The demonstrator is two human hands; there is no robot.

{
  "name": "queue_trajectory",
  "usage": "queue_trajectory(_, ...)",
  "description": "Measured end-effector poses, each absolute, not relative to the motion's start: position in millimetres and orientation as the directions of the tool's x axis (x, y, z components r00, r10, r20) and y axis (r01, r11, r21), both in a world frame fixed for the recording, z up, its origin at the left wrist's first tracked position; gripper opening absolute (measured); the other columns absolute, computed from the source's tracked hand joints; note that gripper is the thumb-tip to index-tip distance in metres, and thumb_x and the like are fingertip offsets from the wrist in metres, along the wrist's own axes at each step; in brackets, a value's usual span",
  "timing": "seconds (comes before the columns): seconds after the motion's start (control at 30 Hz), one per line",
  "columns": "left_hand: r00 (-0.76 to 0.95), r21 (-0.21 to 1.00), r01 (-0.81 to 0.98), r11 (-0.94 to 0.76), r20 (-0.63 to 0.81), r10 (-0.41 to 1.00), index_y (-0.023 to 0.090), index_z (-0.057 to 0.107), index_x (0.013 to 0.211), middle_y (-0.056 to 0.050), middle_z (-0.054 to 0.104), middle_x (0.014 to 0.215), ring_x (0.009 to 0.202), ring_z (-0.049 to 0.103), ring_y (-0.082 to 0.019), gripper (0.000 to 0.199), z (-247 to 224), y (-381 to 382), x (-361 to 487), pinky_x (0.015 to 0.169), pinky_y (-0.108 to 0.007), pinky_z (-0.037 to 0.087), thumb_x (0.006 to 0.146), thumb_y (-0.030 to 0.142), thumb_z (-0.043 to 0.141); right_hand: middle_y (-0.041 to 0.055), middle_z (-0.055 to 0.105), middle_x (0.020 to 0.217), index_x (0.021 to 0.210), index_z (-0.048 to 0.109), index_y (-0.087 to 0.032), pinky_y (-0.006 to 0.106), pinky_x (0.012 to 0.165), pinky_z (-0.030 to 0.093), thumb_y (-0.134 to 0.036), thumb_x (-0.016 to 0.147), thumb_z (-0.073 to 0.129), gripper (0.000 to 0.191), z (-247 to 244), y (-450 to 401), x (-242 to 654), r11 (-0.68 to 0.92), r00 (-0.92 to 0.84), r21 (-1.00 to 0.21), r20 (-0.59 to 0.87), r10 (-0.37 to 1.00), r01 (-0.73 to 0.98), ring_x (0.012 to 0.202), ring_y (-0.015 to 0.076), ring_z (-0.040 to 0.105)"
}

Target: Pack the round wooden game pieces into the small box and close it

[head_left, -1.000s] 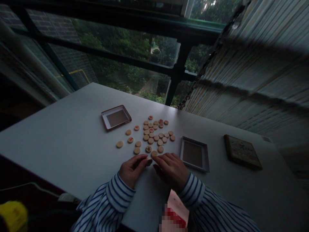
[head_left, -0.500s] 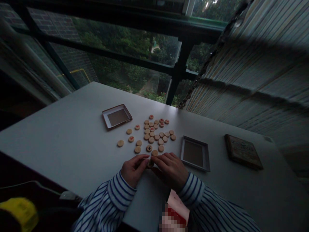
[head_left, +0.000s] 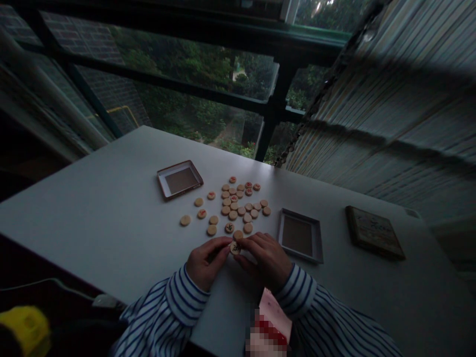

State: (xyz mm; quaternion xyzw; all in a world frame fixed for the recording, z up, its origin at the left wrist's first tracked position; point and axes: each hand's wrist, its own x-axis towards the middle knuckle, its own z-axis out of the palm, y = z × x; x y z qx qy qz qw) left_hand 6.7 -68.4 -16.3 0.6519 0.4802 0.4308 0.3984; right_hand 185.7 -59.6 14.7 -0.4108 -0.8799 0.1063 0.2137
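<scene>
Between my two hands, near the front of the white table [head_left: 107, 208], is a round wooden Chinese chess piece [head_left: 235, 248], its face with a dark character turned toward me. The thumb and index finger of my left hand [head_left: 208, 262] pinch its left side. My right hand [head_left: 265, 259] has its fingers closed at the right side of the same piece. A plain-side-up chess piece [head_left: 238, 235] lies just beyond the fingertips. Several more pieces spread across the table behind, mostly blank side up, some with red characters, and one with a dark character [head_left: 229, 227].
A shallow open box part with a brown rim [head_left: 181, 192] lies at the back left. To the right are a grey open tray [head_left: 319, 243] and a closed dark flat box [head_left: 375, 233]. Pink packaging [head_left: 275, 312] lies below my right wrist; a window [head_left: 178, 99] stands behind.
The chess piece between my fingers has turned, so its character now faces up toward me. My hands have barely shifted, and the pieces on the table lie as before.
</scene>
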Motion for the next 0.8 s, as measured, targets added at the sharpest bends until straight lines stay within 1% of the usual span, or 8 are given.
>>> queue_trajectory(0.17,0.207,0.923,0.250,-0.291,0.243,0.948,0.015,0.060,0.098,-0.008,0.065,0.097,0.090,0.061,-0.017,0.025,-18.3,-68.4,5.4,0.081,-0.029,0.050,0.075,0.023,0.053,0.0069,0.061,0.088,0.102,0.053,-0.017,0.029,0.070,0.037,-0.034,0.082,0.046,0.027,17.0,-60.5,185.6,0.635,-0.576,-0.374,0.271,0.771,0.676,0.081,0.0163,0.052)
queue_trajectory(0.37,0.241,0.947,0.226,-0.227,0.171,0.955,0.014,0.059,0.098,-0.008,0.066,0.094,0.086,0.061,-0.017,0.024,-16.2,-70.1,5.7,0.080,-0.029,0.050,0.075,0.021,0.054,0.0071,0.061,0.086,0.102,0.053,-0.017,0.028,0.070,0.038,-0.033,0.082,0.047,0.026,17.7,-60.8,186.0,0.630,-0.575,-0.386,0.263,0.775,0.674,0.082,0.0160,0.053)
queue_trajectory(0.5,0.222,0.953,0.230,-0.197,0.146,0.964,0.014,0.060,0.096,-0.007,0.067,0.090,0.084,0.062,-0.017,0.024,-16.9,-70.6,5.9,0.078,-0.029,0.051,0.074,0.022,0.056,0.0073,0.062,0.085,0.103,0.053,-0.016,0.029,0.069,0.038,-0.035,0.083,0.046,0.028,14.4,-59.9,186.8,0.643,-0.580,-0.384,0.280,0.765,0.662,0.080,0.0166,0.053)
queue_trajectory(0.67,0.206,0.978,0.137,-0.154,0.124,0.971,0.015,0.061,0.094,-0.006,0.067,0.089,0.081,0.063,-0.017,0.024,-17.4,-70.9,6.6,0.076,-0.027,0.051,0.071,0.021,0.059,0.0079,0.062,0.085,0.103,0.052,-0.016,0.029,0.068,0.040,-0.036,0.083,0.045,0.029,12.3,-59.2,187.5,0.666,-0.586,-0.400,0.318,0.745,0.629,0.078,0.0166,0.054)
queue_trajectory(0.8,0.183,0.984,0.106,-0.145,0.124,0.975,0.016,0.063,0.091,-0.005,0.068,0.086,0.078,0.064,-0.017,0.023,-15.6,-72.0,7.7,0.073,-0.026,0.052,0.068,0.019,0.062,0.0080,0.062,0.087,0.103,0.052,-0.016,0.029,0.068,0.040,-0.035,0.083,0.046,0.029,13.2,-59.1,187.4,0.677,-0.588,-0.419,0.337,0.735,0.605,0.078,0.0161,0.054)
